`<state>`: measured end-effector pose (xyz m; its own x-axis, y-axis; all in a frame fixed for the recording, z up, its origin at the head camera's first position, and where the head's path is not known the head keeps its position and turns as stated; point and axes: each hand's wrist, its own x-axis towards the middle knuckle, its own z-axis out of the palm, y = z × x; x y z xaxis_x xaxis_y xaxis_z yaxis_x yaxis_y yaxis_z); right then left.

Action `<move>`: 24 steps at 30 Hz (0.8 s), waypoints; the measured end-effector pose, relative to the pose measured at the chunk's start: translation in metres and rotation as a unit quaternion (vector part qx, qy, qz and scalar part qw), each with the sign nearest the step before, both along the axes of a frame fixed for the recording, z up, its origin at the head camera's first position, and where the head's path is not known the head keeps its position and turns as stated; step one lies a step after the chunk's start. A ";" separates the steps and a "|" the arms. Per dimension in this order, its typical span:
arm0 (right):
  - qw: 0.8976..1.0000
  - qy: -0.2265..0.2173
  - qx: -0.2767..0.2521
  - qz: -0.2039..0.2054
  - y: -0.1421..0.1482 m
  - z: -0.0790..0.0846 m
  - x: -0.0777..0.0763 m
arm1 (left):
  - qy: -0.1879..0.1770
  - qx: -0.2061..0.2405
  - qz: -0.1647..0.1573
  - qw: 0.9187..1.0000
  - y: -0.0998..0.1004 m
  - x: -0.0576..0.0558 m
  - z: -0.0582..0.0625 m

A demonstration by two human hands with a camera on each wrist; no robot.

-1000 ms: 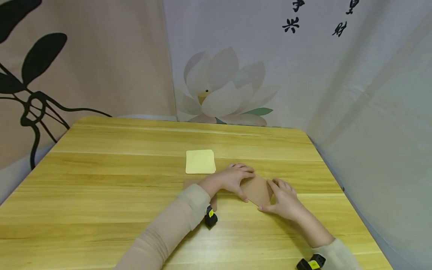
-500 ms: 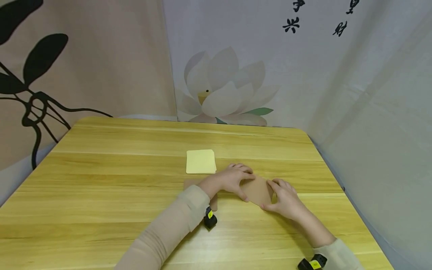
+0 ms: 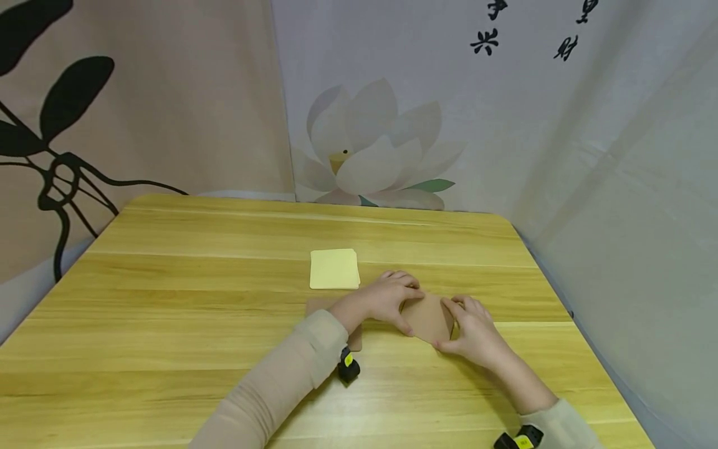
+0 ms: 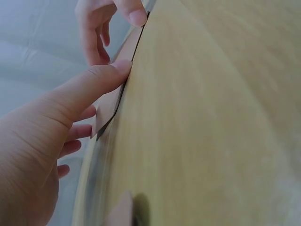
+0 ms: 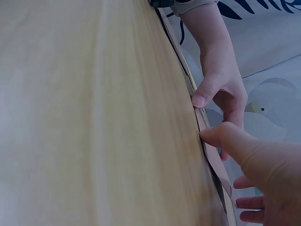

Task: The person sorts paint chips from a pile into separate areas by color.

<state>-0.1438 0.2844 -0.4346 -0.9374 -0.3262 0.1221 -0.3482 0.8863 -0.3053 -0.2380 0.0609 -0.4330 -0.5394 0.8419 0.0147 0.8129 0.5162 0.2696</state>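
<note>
A thin brown sheet, which looks like kraft card, is held by both hands close over the wooden table, turned at an angle. My left hand holds its left side, thumb at the near edge and fingers toward the far edge. On the opposite side my right hand grips it the same way. In the left wrist view the sheet bows slightly, with a dark shadow under its edge. A second brown sheet lies flat beneath my left wrist, partly hidden by it.
Beyond the left forearm sits a small stack of pale yellow square paper. A printed curtain hangs behind the table's far edge. Each wrist carries a black camera, such as the left wrist camera.
The right thumb has shifted slightly along the sheet's near edge, and the sheet has turned a little. Both hands otherwise stay in place; the yellow paper has not moved.
</note>
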 end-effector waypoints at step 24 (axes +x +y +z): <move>0.999 -0.006 -0.021 0.030 -0.003 0.005 -0.003 | 0.023 0.020 0.003 1.000 -0.009 0.008 0.001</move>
<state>-0.1465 0.2813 -0.4293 -0.9175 -0.3775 0.1249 -0.3969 0.8500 -0.3464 -0.2298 0.0516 -0.4317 -0.5424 0.8369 0.0736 0.8219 0.5104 0.2528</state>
